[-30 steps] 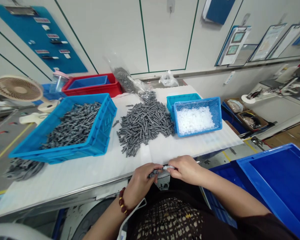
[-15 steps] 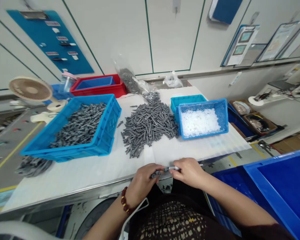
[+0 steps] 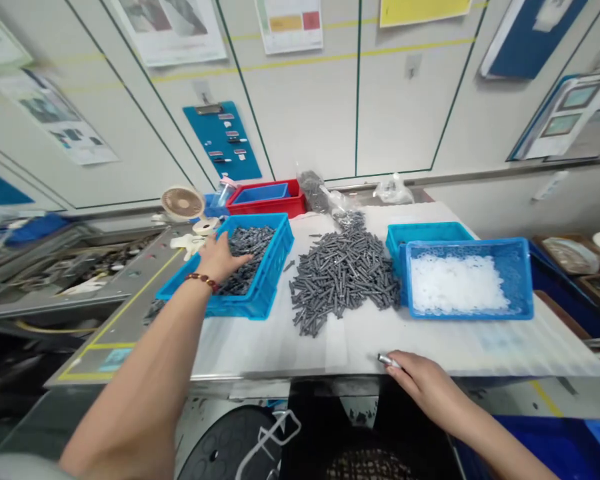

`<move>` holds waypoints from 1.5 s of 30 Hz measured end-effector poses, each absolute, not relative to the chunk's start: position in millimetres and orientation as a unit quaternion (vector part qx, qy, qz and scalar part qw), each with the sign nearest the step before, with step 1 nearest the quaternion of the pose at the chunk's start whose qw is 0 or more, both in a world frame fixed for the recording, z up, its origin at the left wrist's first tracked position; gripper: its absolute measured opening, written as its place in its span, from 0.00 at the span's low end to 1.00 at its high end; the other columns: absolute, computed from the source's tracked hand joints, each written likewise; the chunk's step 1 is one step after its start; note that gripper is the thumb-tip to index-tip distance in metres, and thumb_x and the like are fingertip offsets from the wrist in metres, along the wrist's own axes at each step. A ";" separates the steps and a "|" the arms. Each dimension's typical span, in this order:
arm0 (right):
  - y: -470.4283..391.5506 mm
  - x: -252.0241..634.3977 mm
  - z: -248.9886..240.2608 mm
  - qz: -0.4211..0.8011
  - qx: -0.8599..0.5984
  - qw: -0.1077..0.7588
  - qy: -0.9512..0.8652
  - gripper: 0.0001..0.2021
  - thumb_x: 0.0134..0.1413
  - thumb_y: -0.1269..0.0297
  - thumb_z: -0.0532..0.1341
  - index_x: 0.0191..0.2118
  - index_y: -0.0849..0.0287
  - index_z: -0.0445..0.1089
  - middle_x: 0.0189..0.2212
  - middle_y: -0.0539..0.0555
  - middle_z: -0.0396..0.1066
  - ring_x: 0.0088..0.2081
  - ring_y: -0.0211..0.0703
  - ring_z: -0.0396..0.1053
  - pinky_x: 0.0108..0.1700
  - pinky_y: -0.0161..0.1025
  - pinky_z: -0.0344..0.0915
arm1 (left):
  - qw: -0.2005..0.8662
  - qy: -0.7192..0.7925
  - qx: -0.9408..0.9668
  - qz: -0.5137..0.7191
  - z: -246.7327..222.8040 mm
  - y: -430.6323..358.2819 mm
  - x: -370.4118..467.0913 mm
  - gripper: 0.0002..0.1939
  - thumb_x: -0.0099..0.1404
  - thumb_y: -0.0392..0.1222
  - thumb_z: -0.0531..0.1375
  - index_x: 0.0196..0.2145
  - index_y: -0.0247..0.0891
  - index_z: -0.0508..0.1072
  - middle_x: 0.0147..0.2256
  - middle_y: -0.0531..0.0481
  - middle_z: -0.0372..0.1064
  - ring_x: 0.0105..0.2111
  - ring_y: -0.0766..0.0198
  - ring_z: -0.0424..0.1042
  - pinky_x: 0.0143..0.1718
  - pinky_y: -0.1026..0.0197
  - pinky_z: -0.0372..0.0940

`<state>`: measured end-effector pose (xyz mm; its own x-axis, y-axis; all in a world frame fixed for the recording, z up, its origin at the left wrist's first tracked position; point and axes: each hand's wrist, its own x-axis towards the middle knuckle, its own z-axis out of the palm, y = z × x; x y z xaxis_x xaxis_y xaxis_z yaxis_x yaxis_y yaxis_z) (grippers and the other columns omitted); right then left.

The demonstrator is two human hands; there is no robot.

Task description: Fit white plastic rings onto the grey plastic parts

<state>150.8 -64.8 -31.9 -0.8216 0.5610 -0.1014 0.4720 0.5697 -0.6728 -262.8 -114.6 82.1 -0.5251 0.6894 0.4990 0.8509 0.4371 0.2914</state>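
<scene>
My left hand, with a beaded bracelet at the wrist, is over the large blue bin of grey parts. Its fingers are spread, and nothing shows in them. Near the table's front edge my right hand is closed round a small silver tool, whose tip points left. A heap of grey plug-like parts lies mid-table between the hands. To its right a blue bin of small white pieces leans on a teal bin.
A small fan and a red bin stand behind the large bin. Clear bags lie along the back. Blue bins sit below the table at right. A round black stool is under the front edge.
My hands have come apart. The left one has moved up and left to the large blue bin and opened. My right hand still holds the tool. The camera view has turned left and up.
</scene>
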 end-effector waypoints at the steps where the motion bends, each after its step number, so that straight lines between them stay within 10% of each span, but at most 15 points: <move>1: -64.2 151.8 -30.8 0.361 -0.291 0.063 -0.884 0.15 0.62 0.55 0.46 0.34 0.56 0.65 0.30 0.53 0.70 0.32 0.44 0.68 0.34 0.38 0.60 | 0.155 -0.827 -0.474 -0.260 80.2 -112.8 -257.0 0.15 0.50 0.41 0.65 0.37 0.38 0.70 0.39 0.43 0.69 0.50 0.40 0.62 0.50 0.38 0.57; 6: -61.5 154.8 -26.5 0.364 -0.294 0.066 -0.881 0.13 0.62 0.57 0.48 0.35 0.56 0.66 0.30 0.52 0.70 0.32 0.43 0.68 0.34 0.35 0.60 | 0.061 -0.735 -0.640 -0.214 38.6 -108.8 -164.6 0.05 0.59 0.39 0.59 0.34 0.39 0.72 0.34 0.49 0.71 0.36 0.59 0.70 0.42 0.57 0.65; 12: -64.2 157.0 -23.2 0.343 -0.318 0.099 -0.878 0.13 0.61 0.60 0.47 0.41 0.57 0.67 0.35 0.54 0.72 0.36 0.45 0.69 0.38 0.38 0.62 | 0.044 -0.772 -0.632 -0.054 -18.2 -94.8 -77.3 0.10 0.59 0.43 0.59 0.28 0.33 0.73 0.32 0.40 0.70 0.36 0.52 0.69 0.36 0.57 0.63; 23: -63.3 160.1 -12.0 0.305 -0.316 0.128 -0.889 0.13 0.61 0.64 0.47 0.40 0.58 0.67 0.33 0.54 0.72 0.33 0.42 0.67 0.35 0.35 0.59 | 0.030 -0.742 -0.641 -0.195 -14.8 -109.4 -72.6 0.11 0.65 0.38 0.51 0.41 0.35 0.71 0.38 0.42 0.72 0.39 0.56 0.70 0.42 0.57 0.65; 29: -68.5 157.0 -3.3 0.272 -0.302 0.107 -0.908 0.12 0.61 0.64 0.48 0.32 0.58 0.66 0.25 0.50 0.67 0.27 0.37 0.62 0.29 0.32 0.50 | -0.136 -0.604 -0.670 -0.409 -14.2 -150.2 -54.3 0.11 0.66 0.40 0.51 0.37 0.37 0.72 0.31 0.49 0.70 0.23 0.69 0.69 0.23 0.68 0.66; 45: -88.3 137.3 14.8 0.162 -0.258 -0.022 -0.952 0.09 0.58 0.66 0.53 0.37 0.59 0.70 0.32 0.53 0.74 0.32 0.41 0.69 0.30 0.35 0.50 | -0.137 -0.570 -0.726 -0.359 -9.0 -174.9 -47.1 0.09 0.65 0.41 0.55 0.36 0.38 0.75 0.27 0.51 0.75 0.27 0.66 0.74 0.34 0.66 0.68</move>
